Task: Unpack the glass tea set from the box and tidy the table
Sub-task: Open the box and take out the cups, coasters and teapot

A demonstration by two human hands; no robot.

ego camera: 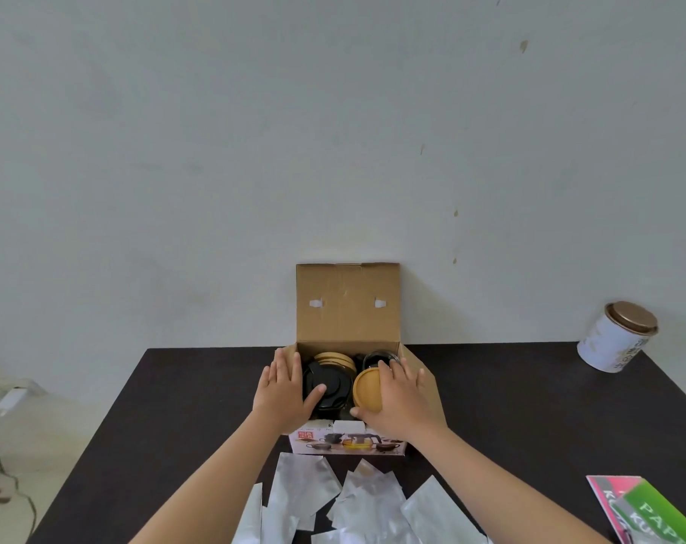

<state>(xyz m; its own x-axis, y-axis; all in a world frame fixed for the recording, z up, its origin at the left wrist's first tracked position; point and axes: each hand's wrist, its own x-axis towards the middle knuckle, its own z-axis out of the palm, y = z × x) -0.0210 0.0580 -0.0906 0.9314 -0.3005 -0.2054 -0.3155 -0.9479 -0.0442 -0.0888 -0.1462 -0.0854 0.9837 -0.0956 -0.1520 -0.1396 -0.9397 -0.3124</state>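
An open cardboard box [347, 304] stands on the dark table [530, 406] against the wall, its lid flap upright. Inside I see a black teapot lid [327, 386], stacked wooden coasters [333, 358], a round wooden coaster [367, 390] at the front right and glass pieces [374, 357] behind it. My left hand [284, 390] rests over the box's left wall with straight fingers, its thumb touching the black lid. My right hand [402, 398] lies on the round wooden coaster and the box's right side, fingers spread.
Several silver foil pouches [333, 500] lie on the table in front of the box. A white tin with a bronze lid [618, 337] lies tilted at the far right edge. Pink and green packets [647, 508] sit at the near right corner.
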